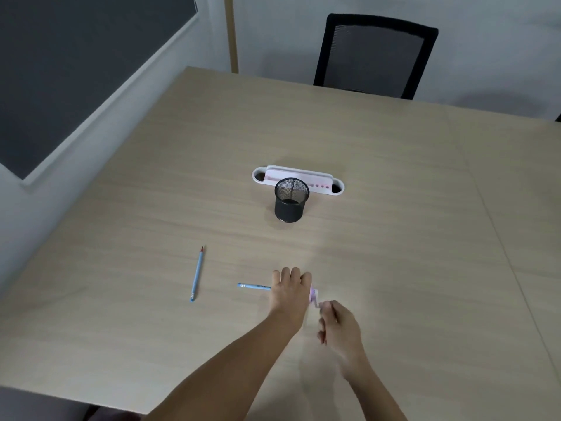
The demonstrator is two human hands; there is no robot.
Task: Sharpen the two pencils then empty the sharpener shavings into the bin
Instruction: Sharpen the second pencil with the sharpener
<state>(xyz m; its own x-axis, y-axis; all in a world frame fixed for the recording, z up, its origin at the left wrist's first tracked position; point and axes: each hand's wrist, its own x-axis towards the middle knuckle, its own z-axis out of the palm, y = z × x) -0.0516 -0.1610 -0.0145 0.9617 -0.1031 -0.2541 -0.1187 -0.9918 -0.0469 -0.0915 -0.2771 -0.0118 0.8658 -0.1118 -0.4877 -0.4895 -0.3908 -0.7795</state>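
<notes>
- Reaching in from the near table edge: two bare forearms, meeting at the middle of a pale wooden table (394,183).
- Curling over the work: left hand (290,288), fingers closed around the held pencil (254,286), pressing it against a small pink sharpener (314,296); blue shaft poking out leftward, eraser end free.
- Pinching at the sharpener's near side: right hand (340,325), fingertips drawn together on what looks like a small crank or handle; exact hold blurred, hard to tell.
- Lying loose, well apart to the left: second pencil (197,273), blue, with a reddish point already showing at the far end, eraser toward the camera.
- Standing farther back, mid-table: black mesh bin (291,200), upright, just in front of a white cable tray (337,191) set into the tabletop.
- Waiting beyond the far edge: black office chair (376,53).
- Judging progress: probably one pencil finished, the second being sharpened now; emptying shavings into the bin not yet done.
</notes>
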